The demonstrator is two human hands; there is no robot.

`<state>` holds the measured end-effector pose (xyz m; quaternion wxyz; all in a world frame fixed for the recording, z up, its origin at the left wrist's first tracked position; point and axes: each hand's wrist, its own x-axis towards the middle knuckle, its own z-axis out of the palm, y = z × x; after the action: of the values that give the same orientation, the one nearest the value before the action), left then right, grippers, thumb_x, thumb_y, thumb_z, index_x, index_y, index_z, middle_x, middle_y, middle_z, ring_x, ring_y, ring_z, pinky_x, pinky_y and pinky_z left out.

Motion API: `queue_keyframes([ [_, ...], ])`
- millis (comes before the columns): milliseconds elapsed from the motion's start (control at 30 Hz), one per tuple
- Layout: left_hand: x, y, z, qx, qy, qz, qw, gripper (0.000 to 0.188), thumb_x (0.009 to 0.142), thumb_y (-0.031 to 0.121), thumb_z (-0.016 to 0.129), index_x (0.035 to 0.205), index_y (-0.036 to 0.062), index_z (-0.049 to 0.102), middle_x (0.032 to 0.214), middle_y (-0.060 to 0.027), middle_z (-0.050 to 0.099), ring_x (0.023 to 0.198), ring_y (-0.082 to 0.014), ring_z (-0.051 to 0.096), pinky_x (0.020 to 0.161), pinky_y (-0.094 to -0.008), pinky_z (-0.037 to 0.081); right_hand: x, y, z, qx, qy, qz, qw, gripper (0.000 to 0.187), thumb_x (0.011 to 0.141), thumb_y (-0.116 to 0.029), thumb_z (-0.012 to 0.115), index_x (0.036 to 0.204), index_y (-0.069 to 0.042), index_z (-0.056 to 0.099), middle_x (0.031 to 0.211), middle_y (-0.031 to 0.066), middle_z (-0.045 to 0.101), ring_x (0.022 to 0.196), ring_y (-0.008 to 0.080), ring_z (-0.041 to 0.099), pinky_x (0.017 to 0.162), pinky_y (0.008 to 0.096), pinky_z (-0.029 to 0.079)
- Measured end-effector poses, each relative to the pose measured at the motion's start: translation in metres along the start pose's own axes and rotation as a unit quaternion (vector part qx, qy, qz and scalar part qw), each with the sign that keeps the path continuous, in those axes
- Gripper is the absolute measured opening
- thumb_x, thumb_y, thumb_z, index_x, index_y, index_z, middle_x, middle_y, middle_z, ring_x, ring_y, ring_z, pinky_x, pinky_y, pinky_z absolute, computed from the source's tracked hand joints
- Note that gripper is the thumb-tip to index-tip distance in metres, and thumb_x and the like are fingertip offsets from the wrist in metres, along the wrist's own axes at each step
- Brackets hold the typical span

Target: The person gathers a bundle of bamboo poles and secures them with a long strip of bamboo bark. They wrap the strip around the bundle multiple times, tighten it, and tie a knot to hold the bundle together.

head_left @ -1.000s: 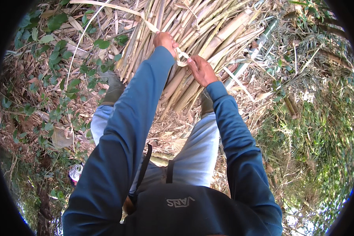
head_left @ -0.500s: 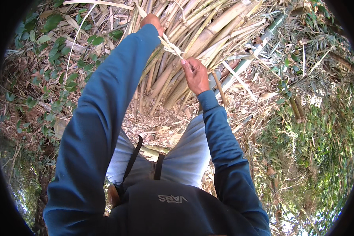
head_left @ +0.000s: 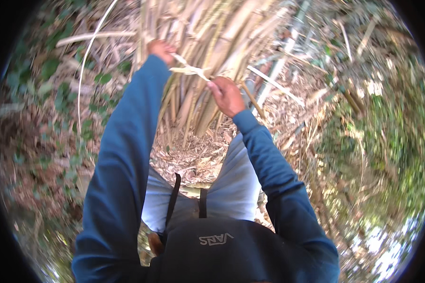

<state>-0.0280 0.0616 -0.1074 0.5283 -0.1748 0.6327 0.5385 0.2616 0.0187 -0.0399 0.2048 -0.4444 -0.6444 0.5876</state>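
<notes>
A pile of dry cane stalks (head_left: 222,42), pale tan and some thick as bamboo, lies fanned out in front of me. Across it runs a pale, flat strip (head_left: 191,70), twisted into a knot between my hands. My left hand (head_left: 161,50) is closed on the strip at the knot's upper left. On the lower right side my right hand (head_left: 227,96) pinches the other end between thumb and fingers. Motion blurs the picture, so the knot's exact loops cannot be made out.
Dry leaf litter (head_left: 198,155) covers the ground between my legs. Green leafy plants (head_left: 61,94) grow on the left. A long greenish pole (head_left: 288,47) slants past the pile's right side, near a short white strip (head_left: 274,85). Grass and undergrowth (head_left: 373,141) fill the right.
The view has shifted. My left hand has moved down and left with the strip, and the knot now lies flatter between my hands. Both hands keep their hold.
</notes>
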Motion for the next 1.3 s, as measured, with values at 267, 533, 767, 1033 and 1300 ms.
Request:
queue_keyframes([
  [267,-0.099,-0.001,-0.016,-0.017,0.028,-0.068,0.997,0.024,0.095,0.017,0.027,0.096,-0.0007,0.044,0.09,-0.0118,0.05,0.086,-0.0235,0.052,0.084,-0.0396,0.046,0.012,0.025,-0.024,-0.116,-0.017,0.015,0.993,0.037,0.083,-0.034,0.057,0.106,-0.005,0.058,0.102,0.0205,0.054,0.1,0.0336,0.05,0.091,0.0382,0.039],
  [533,-0.108,-0.005,-0.043,0.237,-0.029,-0.034,0.97,0.03,0.092,0.031,0.043,0.097,0.0034,0.052,0.086,-0.0093,0.059,0.078,-0.0192,0.06,0.071,-0.0312,0.049,-0.058,0.378,-0.108,-0.241,0.037,0.327,0.913,0.033,0.085,-0.025,0.046,0.106,-0.003,0.055,0.095,0.0246,0.059,0.09,0.0391,0.056,0.081,0.045,0.043],
  [767,-0.103,-0.008,-0.025,0.263,-0.059,-0.032,0.963,0.031,0.093,0.028,0.042,0.095,-0.0011,0.053,0.076,-0.0095,0.061,0.06,-0.0151,0.061,0.05,-0.0235,0.049,-0.102,0.524,-0.152,-0.49,-0.02,0.295,0.82,0.059,0.087,-0.054,0.033,0.118,-0.006,0.049,0.117,0.0201,0.052,0.107,0.035,0.049,0.095,0.0423,0.034],
  [1033,-0.107,0.016,-0.015,0.301,-0.044,-0.098,0.947,0.029,0.093,0.028,0.043,0.091,0.0018,0.055,0.076,-0.0094,0.062,0.061,-0.0136,0.058,0.051,-0.0232,0.045,-0.173,0.437,-0.143,0.048,-0.189,0.482,0.854,0.052,0.086,-0.05,0.043,0.087,0.0,0.056,0.06,0.0096,0.052,0.048,0.0215,0.056,0.044,0.0306,0.045],
  [1300,-0.102,0.055,-0.084,0.418,0.145,-0.073,0.894,0.028,0.083,0.03,0.055,0.088,0.0022,0.055,0.076,-0.0109,0.062,0.065,-0.0159,0.06,0.057,-0.0251,0.048,-0.15,0.297,-0.143,-0.137,-0.182,0.351,0.908,0.035,0.086,-0.032,0.045,0.082,-0.002,0.063,0.063,0.0168,0.059,0.068,0.0321,0.06,0.062,0.0395,0.047],
])
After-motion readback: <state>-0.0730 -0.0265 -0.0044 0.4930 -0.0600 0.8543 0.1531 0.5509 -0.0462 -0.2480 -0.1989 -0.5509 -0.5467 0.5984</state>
